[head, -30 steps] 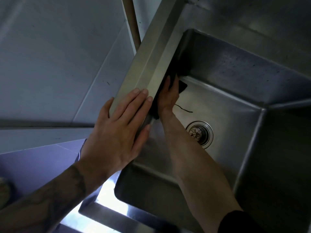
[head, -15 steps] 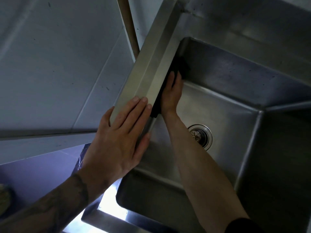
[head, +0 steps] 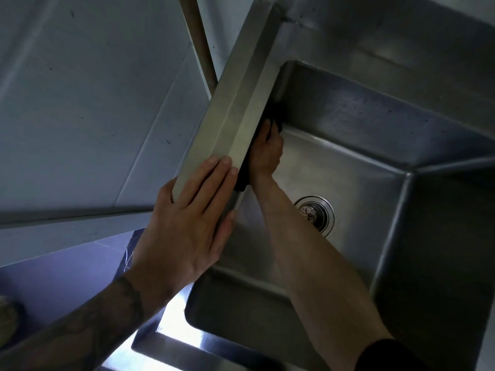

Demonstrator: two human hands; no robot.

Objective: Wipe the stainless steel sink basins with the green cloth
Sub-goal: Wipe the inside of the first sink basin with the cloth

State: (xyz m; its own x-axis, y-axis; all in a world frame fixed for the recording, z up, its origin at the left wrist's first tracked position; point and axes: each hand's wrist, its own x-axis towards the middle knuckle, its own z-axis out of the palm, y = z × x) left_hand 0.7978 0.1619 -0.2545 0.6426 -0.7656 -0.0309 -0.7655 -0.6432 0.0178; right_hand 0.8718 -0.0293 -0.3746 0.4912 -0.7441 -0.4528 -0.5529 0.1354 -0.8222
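The left hand (head: 195, 218) lies flat with its fingers straight on the sink's raised steel rim (head: 235, 103), holding nothing. The right hand (head: 266, 153) reaches into the basin (head: 375, 121) and presses the green cloth (head: 276, 115) against the left wall just under that rim. The cloth looks near black in the dim light. The fingers bend into it, and the rim hides part of both hand and cloth. A dark edge of the cloth also shows below the wrist, next to the left fingertips. The right forearm crosses the basin floor just beside the round drain strainer (head: 316, 214), and a black sleeve (head: 380, 354) ends it at the lower edge. Pale wall tiles (head: 80, 103) and a brown upright strip (head: 198, 41) stand left of the sink.

A second ago the right hand worked lower on the same wall with fingers straight, and a loose thread lay on the floor – now the hand sits nearer the far corner and the thread is out of sight. The left hand has not shifted.
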